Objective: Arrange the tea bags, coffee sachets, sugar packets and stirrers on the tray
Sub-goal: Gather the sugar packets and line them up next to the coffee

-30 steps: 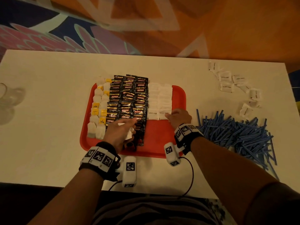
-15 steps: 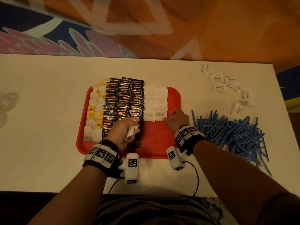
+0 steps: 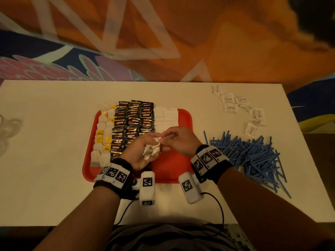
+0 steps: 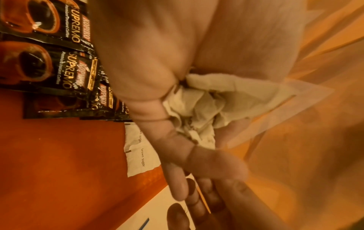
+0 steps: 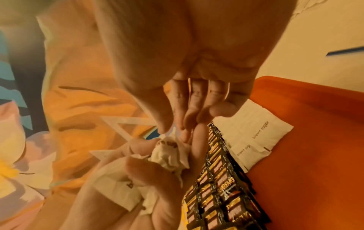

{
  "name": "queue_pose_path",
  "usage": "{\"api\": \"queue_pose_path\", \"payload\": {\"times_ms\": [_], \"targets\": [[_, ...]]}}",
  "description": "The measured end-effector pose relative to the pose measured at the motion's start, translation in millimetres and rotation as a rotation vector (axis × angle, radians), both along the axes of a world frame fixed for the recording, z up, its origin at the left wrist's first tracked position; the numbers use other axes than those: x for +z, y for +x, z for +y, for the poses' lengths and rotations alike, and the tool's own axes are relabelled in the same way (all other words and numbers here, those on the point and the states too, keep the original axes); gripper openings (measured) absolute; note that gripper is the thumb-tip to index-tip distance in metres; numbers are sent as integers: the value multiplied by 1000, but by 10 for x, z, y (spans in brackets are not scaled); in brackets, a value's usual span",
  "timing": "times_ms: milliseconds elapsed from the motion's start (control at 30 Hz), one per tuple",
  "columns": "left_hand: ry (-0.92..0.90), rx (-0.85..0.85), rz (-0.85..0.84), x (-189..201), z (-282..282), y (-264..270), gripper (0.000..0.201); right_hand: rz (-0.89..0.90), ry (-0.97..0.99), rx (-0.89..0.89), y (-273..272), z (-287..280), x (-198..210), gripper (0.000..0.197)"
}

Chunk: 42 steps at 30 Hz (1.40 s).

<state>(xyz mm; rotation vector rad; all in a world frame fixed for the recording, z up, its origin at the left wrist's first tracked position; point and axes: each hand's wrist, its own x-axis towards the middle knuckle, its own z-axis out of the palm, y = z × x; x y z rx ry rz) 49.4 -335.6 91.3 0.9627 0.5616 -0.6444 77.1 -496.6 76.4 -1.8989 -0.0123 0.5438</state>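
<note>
Left hand [image 3: 139, 153] cups light, crumpled sugar packets [image 3: 152, 150]; right hand's [image 3: 178, 140] grip, fingers nearly together, should pinch one edge.

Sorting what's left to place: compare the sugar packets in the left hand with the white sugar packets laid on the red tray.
The packets in the left hand are crumpled and bunched; the white sugar packets on the red tray lie flat in neat rows. The held ones sit above the tray; the others rest on it. Both read "brown sugar".
</note>
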Motion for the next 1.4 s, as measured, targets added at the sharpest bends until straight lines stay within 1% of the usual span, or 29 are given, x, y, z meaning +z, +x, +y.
{"api": "queue_pose_path", "payload": {"times_ms": [67, 133, 200, 300, 367, 433, 467, 533, 567, 633, 667, 733, 800, 833, 867, 900, 967, 1067, 1167, 1233, 1300, 1400], "targets": [[-34, -26, -16, 40, -23, -11, 30, 22, 26, 20, -16, -6, 71, 4], [-87, -34, -26, 55, -20, -26, 35, 29, 38, 1, -22, -18, 113, 12], [-111, 23, -14, 30, 2, -36, 40, 57, 55, -59, -15, -33, 143, 19], [-81, 133, 4, -15, 38, -53, 32, 66, 82, -155, 1, -60, 192, 18], [-32, 160, 14, -35, 50, -65, 27, 30, 38, -160, 1, -72, 212, 18], [26, 136, 11, -31, 45, -83, 17, -22, -36, -137, -5, -68, 221, 17], [63, 98, -8, -19, 41, -95, 17, -41, -63, -124, -6, -61, 223, 16], [116, -6, -59, 3, 23, -114, 24, -61, -86, -102, -4, -44, 218, 11], [128, -41, -84, 21, 8, -122, 22, -68, -90, -91, -7, -38, 214, 10], [174, -36, -116, 39, -17, -122, 5, -77, -101, -91, -18, -24, 194, 11], [209, 1, -127, 27, -24, -114, 6, -65, -75, -123, -25, -16, 176, 14], [240, 72, -152, 29, -37, -101, 13, 4, 52, -249, -38, 8, 127, 17], [237, 112, -174, 47, -48, -101, 15, 151, 224, -351, -47, 31, 94, 7], [234, 116, -179, 60, -56, -106, 15, 224, 274, -350, -53, 28, 82, 9], [238, 108, -185, 66, -54, -106, 14, 274, 291, -313, -62, 15, 68, 19], [233, 101, -188, 74, -52, -106, 12, 296, 299, -268, -70, 5, 65, 24], [226, 102, -179, 62, -35, -103, 8, 281, 321, -230, -84, -12, 72, 18], [246, 135, -139, 44, -26, -109, 9, 294, 339, -275, -80, -13, 61, 11], [279, 148, -158, 28, -38, -116, 10, 332, 382, -344, -78, 15, 33, 18], [307, 157, -163, 10, -37, -114, 12, 327, 413, -364, -97, 36, 32, 17], [327, 171, -159, -20, -17, -111, 13, 325, 414, -329, -119, 37, 9, 11], [366, 198, -131, -76, 30, -99, 20, 272, 290, -225, -161, 29, -59, 11]]}}
